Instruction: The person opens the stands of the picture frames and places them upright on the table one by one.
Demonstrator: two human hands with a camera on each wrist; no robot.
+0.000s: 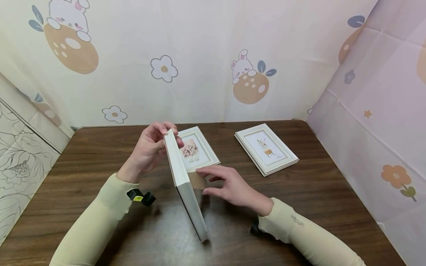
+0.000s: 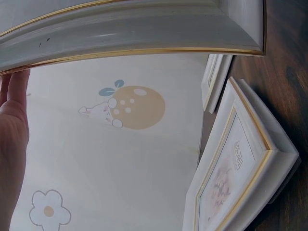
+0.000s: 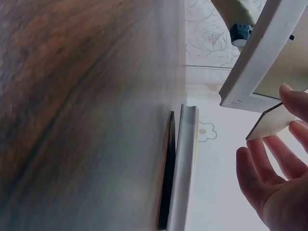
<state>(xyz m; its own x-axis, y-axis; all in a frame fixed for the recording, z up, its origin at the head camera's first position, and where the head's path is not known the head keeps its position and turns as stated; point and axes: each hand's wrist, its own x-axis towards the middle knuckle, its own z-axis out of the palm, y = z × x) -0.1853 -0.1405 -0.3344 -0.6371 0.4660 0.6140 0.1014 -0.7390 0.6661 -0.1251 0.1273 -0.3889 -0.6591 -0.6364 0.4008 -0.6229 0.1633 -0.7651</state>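
- The upright frame (image 1: pixel 184 184) is a white picture frame that stands on one edge on the desk (image 1: pixel 83 155), seen almost edge-on from the head view. Its lower end touches the wood close to the person, and its top end leans away toward the wall.
- The left hand (image 1: pixel 149 149) is at the top end of the upright frame. Its fingers curl over the top edge and its thumb lies against the near side, so it grips the frame and keeps it standing.
- The right hand (image 1: pixel 229 184) is just beside the upright frame, on its right face. The fingers are spread and nearly straight, and they do not close around anything. The fingertips (image 1: pixel 203 170) touch a brown stand flap (image 1: pixel 197 180) that comes out from this face of the frame.
- In the right wrist view, the flap (image 3: pixel 269 124) sits between the thumb and the other fingers of this hand (image 3: pixel 274 178), under the white corner of the frame (image 3: pixel 262 62).
- Behind the upright frame, a second frame (image 1: pixel 196 149) with a flower picture lies flat on the desk, and it is partly hidden by the upright one.
- To the right of the upright frame, well apart from it, a stack of frames (image 1: pixel 266 148) lies flat, with a small plant picture on top.
- Behind the desk hangs a pale cloth (image 1: pixel 206 55) with rabbits and flowers printed on it.
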